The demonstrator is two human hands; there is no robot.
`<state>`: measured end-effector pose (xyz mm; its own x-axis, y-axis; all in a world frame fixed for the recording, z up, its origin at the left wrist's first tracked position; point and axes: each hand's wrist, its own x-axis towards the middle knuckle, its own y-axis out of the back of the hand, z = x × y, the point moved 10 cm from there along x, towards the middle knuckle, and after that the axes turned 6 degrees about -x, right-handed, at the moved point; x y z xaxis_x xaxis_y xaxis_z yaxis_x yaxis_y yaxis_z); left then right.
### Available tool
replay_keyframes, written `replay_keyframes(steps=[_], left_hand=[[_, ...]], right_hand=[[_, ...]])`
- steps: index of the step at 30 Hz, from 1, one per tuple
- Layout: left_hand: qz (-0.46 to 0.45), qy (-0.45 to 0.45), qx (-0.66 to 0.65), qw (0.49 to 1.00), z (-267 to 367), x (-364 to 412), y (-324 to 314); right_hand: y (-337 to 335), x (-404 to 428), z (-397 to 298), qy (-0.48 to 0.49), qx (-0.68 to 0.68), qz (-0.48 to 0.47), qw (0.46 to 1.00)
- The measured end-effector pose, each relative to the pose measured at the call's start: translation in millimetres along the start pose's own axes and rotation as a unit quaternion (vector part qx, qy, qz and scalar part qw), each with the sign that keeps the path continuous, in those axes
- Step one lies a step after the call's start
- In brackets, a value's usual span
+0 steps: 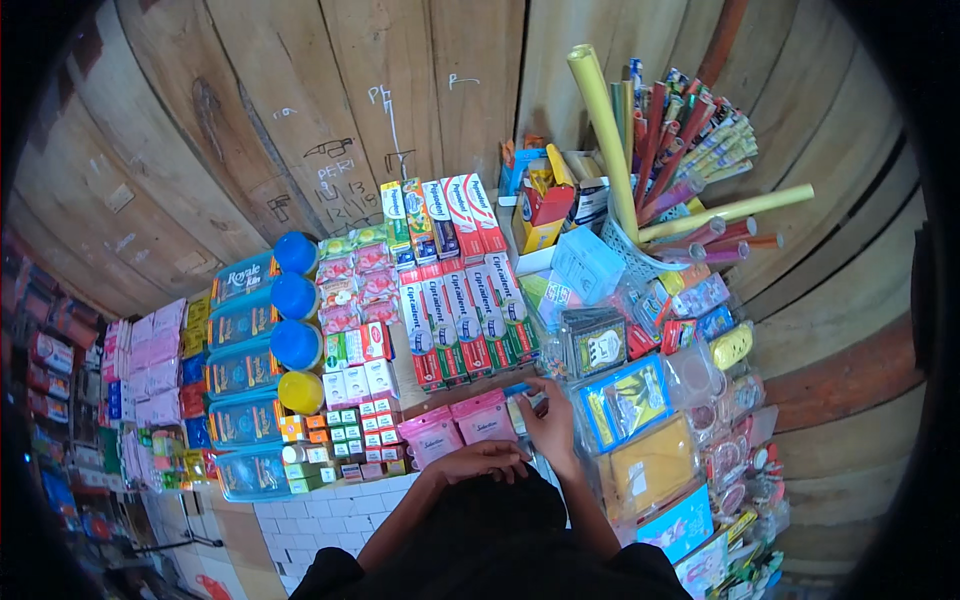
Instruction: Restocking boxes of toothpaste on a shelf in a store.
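Note:
My right hand (553,421) reaches over a pale packet (517,414) at the right end of the front row. Its thumb and a finger are apart beside a blue-edged item (516,389); whether they grip anything is hidden. My left hand (480,459) is bent in front of my body with loosely curled fingers, and nothing shows in it. Just beyond it lie two pink Selection packs, the right one (484,417) and the left one (431,435). Behind them stand several Ciptadent toothpaste boxes (465,330), with Pepsodent boxes (450,217) farther back.
To the left are small medicine-like boxes (364,433), blue-lidded jars (296,300) and blue Royale packs (244,371). On the right lie plastic-wrapped goods (652,469) and a blue-framed pack (626,401). A light-blue basket (619,240) holds rolled paper before the plank wall (450,90).

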<state>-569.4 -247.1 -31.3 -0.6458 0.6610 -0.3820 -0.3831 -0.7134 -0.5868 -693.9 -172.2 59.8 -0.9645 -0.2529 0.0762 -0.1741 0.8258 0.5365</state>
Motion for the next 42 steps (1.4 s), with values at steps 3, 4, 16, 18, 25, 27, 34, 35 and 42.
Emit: replay_keyframes(steps=[3, 4, 16, 18, 25, 27, 34, 35, 42], left_hand=[[-0.068, 0.028, 0.084, 0.994, -13.6, -5.8, -5.4], [-0.097, 0.031, 0.105, 0.989, -18.2, -9.0, -7.7], [-0.220, 0.157, 0.360, 0.893, -141.8, -49.6, 26.0], [-0.245, 0.138, 0.446, 0.850, -160.5, -44.5, 31.8], [-0.347, 0.246, 0.564, 0.708, -226.0, -32.9, 50.1], [-0.357, 0.229, 0.566, 0.707, -230.7, -29.4, 46.0], [-0.404, 0.259, 0.601, 0.639, -284.9, -34.1, 10.8], [-0.415, 0.250, 0.596, 0.640, -292.2, -38.0, -0.4], [-0.477, 0.261, 0.576, 0.610, -372.1, -71.7, -62.3]], right_hand=[[-12.2, -24.8, -0.4, -0.019, 0.015, -0.020, 0.999], [-14.9, -34.4, -3.0, -0.015, 0.010, -0.013, 1.000], [-132.8, -205.6, 109.4, -0.264, -0.092, -0.202, 0.939], [-149.1, -239.7, 128.6, -0.287, -0.133, -0.236, 0.919], [-181.6, -342.3, 166.6, -0.402, -0.029, -0.269, 0.875], [-193.6, -364.7, 169.7, -0.409, 0.033, -0.274, 0.869], [-174.4, -464.3, 163.6, -0.487, 0.094, 0.022, 0.868], [-170.8, -481.4, 161.7, -0.492, 0.099, 0.057, 0.863], [-189.8, -599.3, 151.7, -0.564, 0.106, 0.156, 0.804]])
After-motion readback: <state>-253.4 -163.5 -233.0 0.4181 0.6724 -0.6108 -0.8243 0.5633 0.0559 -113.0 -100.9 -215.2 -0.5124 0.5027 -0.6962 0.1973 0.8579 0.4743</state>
